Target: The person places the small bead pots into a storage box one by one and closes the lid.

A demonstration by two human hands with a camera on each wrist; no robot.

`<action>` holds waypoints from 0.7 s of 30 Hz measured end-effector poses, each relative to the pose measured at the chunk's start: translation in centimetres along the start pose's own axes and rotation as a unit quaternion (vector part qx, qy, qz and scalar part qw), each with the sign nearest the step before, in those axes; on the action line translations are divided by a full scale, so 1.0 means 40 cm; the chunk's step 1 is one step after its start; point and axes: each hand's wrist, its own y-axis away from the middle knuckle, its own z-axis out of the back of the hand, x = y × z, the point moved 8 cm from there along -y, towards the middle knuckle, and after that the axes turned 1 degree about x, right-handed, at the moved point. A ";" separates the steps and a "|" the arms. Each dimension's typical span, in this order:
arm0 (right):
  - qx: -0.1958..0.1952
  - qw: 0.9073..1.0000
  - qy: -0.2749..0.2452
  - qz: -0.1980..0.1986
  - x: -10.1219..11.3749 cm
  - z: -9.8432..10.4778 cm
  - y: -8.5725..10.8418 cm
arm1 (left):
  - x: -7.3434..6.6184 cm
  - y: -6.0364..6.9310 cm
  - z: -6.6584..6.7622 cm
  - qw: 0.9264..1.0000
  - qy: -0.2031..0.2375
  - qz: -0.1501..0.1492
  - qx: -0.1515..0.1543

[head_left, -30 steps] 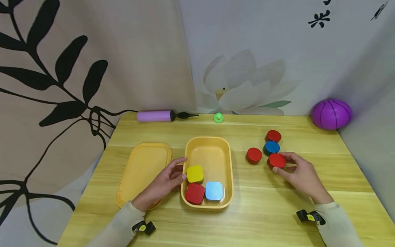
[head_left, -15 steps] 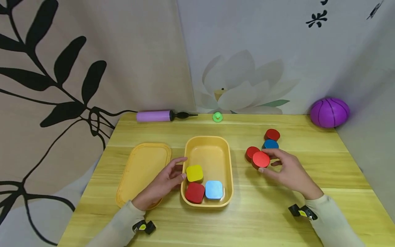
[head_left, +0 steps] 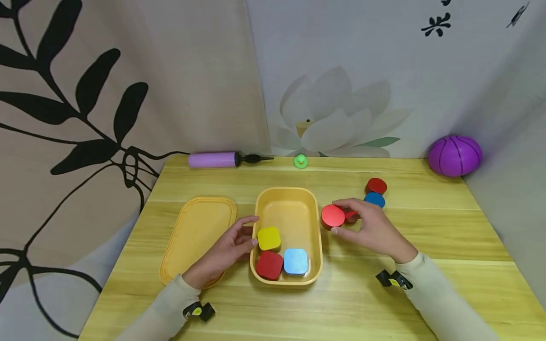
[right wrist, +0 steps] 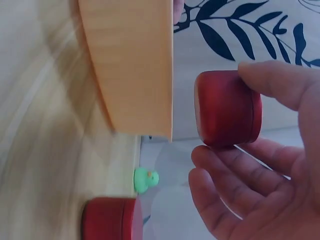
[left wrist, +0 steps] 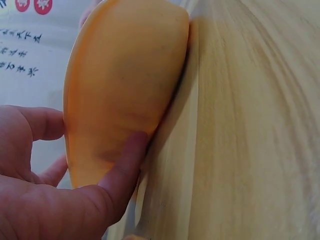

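My right hand (head_left: 375, 232) pinches a small round red tin (head_left: 332, 216) between thumb and fingers. It is held up off the table, just right of the yellow box's rim (head_left: 320, 237); the right wrist view shows the tin (right wrist: 227, 107) tilted sideways with a lid seam. My left hand (head_left: 226, 251) touches the outside of the box's left wall, thumb against the wall (left wrist: 120, 95) and a fingertip at the rim. Inside the box lie a yellow square tin (head_left: 269, 239), a red one (head_left: 269, 266) and a light blue one (head_left: 295, 262). Another red round tin (head_left: 351, 217) is mostly hidden behind my right hand.
A red round tin (head_left: 376, 185) and a blue one (head_left: 374, 200) stand farther right. The box's lid (head_left: 198, 237) lies left, partly under my left forearm. Along the back are a purple pump (head_left: 213, 160), a green duck (head_left: 300, 161) and a purple ball (head_left: 455, 156).
My right hand has lifted the red round tin from beside the blue one and carried it left, past another red tin, to the box's right side. The left hand stays put.
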 end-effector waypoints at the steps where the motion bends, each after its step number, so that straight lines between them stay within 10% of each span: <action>1: 0.003 1.000 -0.001 0.004 0.006 -0.005 -0.007 | 0.000 0.000 0.001 1.000 0.000 0.000 0.000; 21: 0.063 0.996 0.018 0.065 0.088 -0.145 -0.106 | -0.006 -0.002 0.001 1.000 0.018 0.005 0.002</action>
